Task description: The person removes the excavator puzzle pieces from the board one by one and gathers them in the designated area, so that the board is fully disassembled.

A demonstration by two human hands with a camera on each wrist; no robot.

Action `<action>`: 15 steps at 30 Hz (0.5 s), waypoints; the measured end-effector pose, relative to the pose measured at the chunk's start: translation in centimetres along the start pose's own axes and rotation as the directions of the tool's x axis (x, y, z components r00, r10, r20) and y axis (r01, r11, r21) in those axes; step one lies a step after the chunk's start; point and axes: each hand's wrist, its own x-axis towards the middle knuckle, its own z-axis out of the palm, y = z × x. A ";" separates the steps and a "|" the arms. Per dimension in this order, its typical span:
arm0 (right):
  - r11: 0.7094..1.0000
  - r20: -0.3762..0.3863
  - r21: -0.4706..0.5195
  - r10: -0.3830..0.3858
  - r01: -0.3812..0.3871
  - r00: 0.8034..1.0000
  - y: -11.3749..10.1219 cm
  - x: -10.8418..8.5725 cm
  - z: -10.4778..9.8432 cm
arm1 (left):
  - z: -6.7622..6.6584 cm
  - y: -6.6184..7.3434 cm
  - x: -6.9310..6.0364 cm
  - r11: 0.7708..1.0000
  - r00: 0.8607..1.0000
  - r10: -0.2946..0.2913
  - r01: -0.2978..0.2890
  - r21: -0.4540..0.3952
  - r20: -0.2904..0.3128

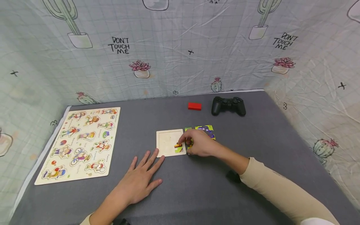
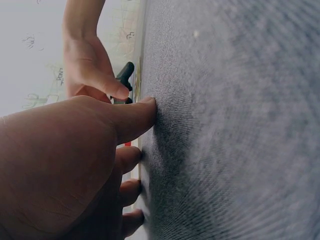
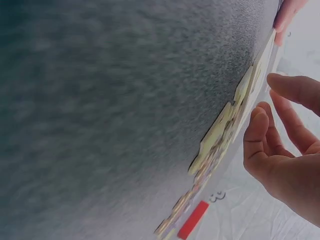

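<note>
A square wooden puzzle tray [image 1: 168, 129] lies on the grey table. Inside its lower right corner are small puzzle pieces, a green and yellow piece [image 1: 178, 150] and one with red and yellow. My right hand [image 1: 200, 142] reaches over the tray's right edge, its index fingertip at the red and yellow piece. In the right wrist view the thumb [image 3: 295, 89] and index finger stand slightly apart, with no piece visible between them. My left hand [image 1: 140, 181] lies spread on the table, fingertips at the tray's lower left corner. Other pieces [image 1: 209, 128] lie partly hidden beneath my right hand.
A large wooden board with sports figures [image 1: 81, 140] lies at the left. Behind the tray is a red block [image 1: 194, 106], and a black game controller [image 1: 228, 105] sits to its right. A printed cloth [image 1: 168, 47] hangs around the table's back and sides.
</note>
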 end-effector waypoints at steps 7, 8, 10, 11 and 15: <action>1.000 0.010 -0.023 -0.006 0.007 1.000 -0.4 0.9 0.5 | 0.1 -0.1 0.0 1.000 1.000 0.001 -0.001 0.001 -0.001; 1.000 0.011 -0.026 -0.008 0.008 1.000 -0.4 1.0 0.6 | 0.2 -0.1 0.0 1.000 1.000 0.002 -0.002 0.002 -0.002; 0.999 0.015 -0.030 -0.013 0.013 1.000 -0.5 1.1 0.7 | 0.2 -0.1 0.0 1.000 1.000 0.003 -0.003 0.002 -0.005; 0.999 0.016 -0.033 -0.017 0.018 1.000 -0.5 1.2 0.7 | 0.2 -0.1 0.1 1.000 1.000 0.004 -0.004 0.002 -0.006; 0.999 0.011 -0.039 -0.035 0.035 0.999 -0.5 1.4 0.9 | 0.2 -0.1 0.1 1.000 1.000 0.004 -0.004 0.002 -0.007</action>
